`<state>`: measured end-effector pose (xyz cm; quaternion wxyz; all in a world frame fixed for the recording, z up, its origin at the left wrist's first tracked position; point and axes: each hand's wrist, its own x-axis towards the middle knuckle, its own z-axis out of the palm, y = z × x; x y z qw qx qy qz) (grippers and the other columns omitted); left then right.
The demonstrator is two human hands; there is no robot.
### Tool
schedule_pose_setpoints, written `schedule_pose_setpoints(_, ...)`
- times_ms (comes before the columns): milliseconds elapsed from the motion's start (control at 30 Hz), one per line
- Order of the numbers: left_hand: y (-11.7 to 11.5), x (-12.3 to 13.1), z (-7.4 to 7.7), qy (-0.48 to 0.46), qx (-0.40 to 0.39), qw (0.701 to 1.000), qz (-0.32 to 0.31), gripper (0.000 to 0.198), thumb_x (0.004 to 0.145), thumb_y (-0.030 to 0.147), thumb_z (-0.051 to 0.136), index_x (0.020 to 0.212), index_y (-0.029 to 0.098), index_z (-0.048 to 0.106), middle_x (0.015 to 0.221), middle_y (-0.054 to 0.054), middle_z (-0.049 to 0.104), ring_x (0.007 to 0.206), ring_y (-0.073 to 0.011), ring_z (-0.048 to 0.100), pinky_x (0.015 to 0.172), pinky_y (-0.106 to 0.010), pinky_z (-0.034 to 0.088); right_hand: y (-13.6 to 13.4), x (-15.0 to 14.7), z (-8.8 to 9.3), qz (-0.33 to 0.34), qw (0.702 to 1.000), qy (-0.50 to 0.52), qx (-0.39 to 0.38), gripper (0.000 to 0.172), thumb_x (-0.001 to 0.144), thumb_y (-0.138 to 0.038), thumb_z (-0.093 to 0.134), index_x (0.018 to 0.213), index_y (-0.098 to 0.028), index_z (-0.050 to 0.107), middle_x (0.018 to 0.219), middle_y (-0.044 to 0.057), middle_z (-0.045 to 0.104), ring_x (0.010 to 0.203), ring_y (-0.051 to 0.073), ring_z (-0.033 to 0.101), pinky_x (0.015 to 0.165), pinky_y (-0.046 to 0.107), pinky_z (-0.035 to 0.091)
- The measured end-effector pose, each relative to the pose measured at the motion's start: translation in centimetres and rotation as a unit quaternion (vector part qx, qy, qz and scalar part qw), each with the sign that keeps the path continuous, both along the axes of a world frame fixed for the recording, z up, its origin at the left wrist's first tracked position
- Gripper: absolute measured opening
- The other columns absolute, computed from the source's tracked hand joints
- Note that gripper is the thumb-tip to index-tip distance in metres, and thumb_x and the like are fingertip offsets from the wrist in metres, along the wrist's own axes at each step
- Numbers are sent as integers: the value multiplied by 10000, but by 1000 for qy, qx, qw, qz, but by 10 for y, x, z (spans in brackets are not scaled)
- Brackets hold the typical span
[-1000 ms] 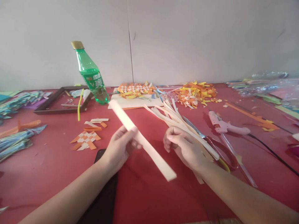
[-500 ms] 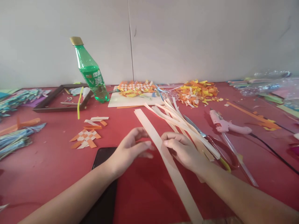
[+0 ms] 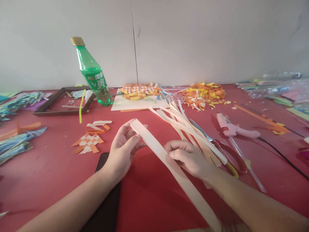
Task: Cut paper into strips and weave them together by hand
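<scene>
A long cream paper strip (image 3: 154, 146) slants across the middle, from upper left down to the bottom edge of the view. At its upper end, my left hand (image 3: 124, 148) is closed, thumb and fingers on the tip of the strip. My right hand (image 3: 188, 156) pinches the same strip near its middle, thumb against curled fingers. Just beyond my right hand lie more loose cream strips (image 3: 185, 124). Scissors (image 3: 227, 151) with red handles rest partly under those strips. A black phone-like slab (image 3: 108, 206) sits under my left forearm.
A green bottle (image 3: 94, 77) leans beside a dark frame (image 3: 60, 112). A small woven orange-and-white piece (image 3: 88, 141) lies left. Orange scraps (image 3: 202, 95) are heaped at the back. A pink glue gun (image 3: 231, 127) with a black cord rests at right on the red table (image 3: 145, 199).
My left hand has closed on the upper end of the strip, which has shifted up and left. My right hand keeps its pinch in nearly the same place.
</scene>
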<state>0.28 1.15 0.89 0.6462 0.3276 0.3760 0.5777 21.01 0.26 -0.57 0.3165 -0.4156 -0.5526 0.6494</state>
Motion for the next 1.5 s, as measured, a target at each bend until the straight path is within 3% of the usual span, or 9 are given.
schedule_pose_setpoints(167,0,-1,-2,-7,3,1000,-18,328,796,135,711,1087,263,628,900,36,677,739,-90,613,676,-203,536,0,-1,7,22,1000,13,4,221,865,-286,533,673,-182,567,615,-23,486,566,108,427,540,244,321)
schedule_pose_setpoints(333,-3,-3,-2,-36,-2,990,-139,33,846,201,669,865,216,646,880,5,702,670,-121,633,660,-261,539,-1,-3,14,98,993,22,-64,504,970,-533,390,908,-155,717,759,50,627,629,132,540,586,257,394)
schedule_pose_setpoints(433,-3,-4,-4,-58,4,975,-213,55,858,231,632,816,196,635,918,-38,709,674,-171,647,614,-299,527,-1,-4,16,138,987,7,-83,592,970,-582,352,926,-126,727,688,55,611,588,127,525,562,255,384)
schedule_pose_setpoints(733,-3,-7,-7,-32,-26,968,-246,171,753,130,659,587,160,631,1122,-58,666,1094,-206,583,795,-220,503,1,-8,7,184,975,81,-99,350,840,-486,677,875,-165,543,691,-29,507,549,73,460,512,212,380)
schedule_pose_setpoints(833,-2,-5,-8,-16,-30,971,-236,118,763,152,680,648,158,653,1185,-51,647,1024,-197,612,797,-243,515,1,-6,6,158,981,53,-101,313,856,-442,672,824,-167,526,660,-37,504,534,65,444,517,208,371)
schedule_pose_setpoints(933,0,-2,-6,-7,-91,980,-176,114,865,278,629,837,177,676,986,-38,667,786,-145,642,717,-261,542,3,-4,5,97,989,43,-103,263,854,-383,674,795,-172,529,649,-50,486,539,62,441,511,197,339)
schedule_pose_setpoints(1033,1,0,-4,-4,-108,983,-147,243,918,393,555,887,168,643,811,-25,630,738,-159,637,684,-307,574,5,-3,4,42,995,54,-73,228,851,-340,669,769,-175,534,650,-59,473,561,59,426,533,194,325)
schedule_pose_setpoints(1333,-5,1,-7,151,-39,969,-194,211,861,339,684,847,143,607,743,12,626,662,-87,610,647,-216,549,10,-5,-2,22,999,40,-17,142,882,-331,636,940,-202,634,904,1,620,839,131,570,788,276,423)
schedule_pose_setpoints(1500,-4,0,-6,194,-41,943,-267,235,837,341,711,861,116,647,771,2,628,679,-78,608,653,-194,531,11,-6,-4,-11,999,-24,31,203,872,-405,664,881,-204,633,820,-21,585,766,110,519,717,251,389)
